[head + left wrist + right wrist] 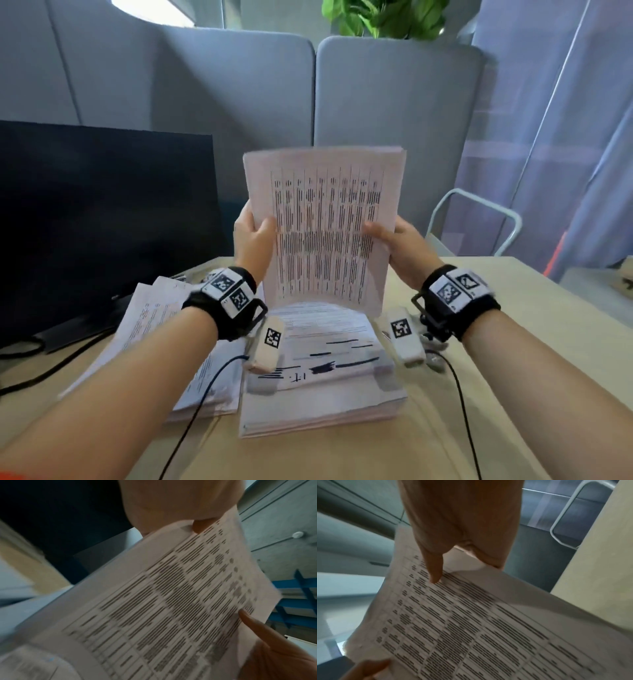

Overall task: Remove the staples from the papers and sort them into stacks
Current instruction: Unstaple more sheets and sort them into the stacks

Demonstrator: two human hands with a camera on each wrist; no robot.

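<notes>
Both hands, left hand [251, 236] and right hand [404, 245], grip the printed sheaf [325, 226] upright between them, two stacks [322, 387] already lying below on the desk [513, 359], sorting seemingly midway.

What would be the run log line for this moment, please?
left hand: grips table printout | right hand: grips same | printout: upright above middle stack | staple: not visible
</notes>
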